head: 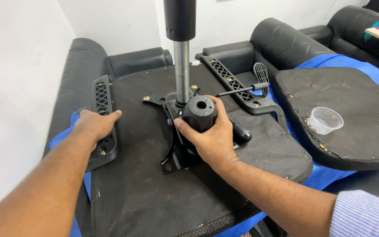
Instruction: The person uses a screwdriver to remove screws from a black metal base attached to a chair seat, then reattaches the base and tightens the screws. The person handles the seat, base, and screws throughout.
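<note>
The left hand (96,124) lies flat and released on the armrest bracket (103,116), steadying the upturned chair seat (154,193). The right hand (209,136) grasps the black knob (200,113) on the metal plate (176,153), beside the upright gas cylinder (181,70). Turning it calls for a firm twist.

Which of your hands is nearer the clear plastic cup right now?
Right. The right hand grips the round black knob at the seat's middle, with bare seat between it and the clear plastic cup. The left hand rests on the far-side armrest bracket.
</note>
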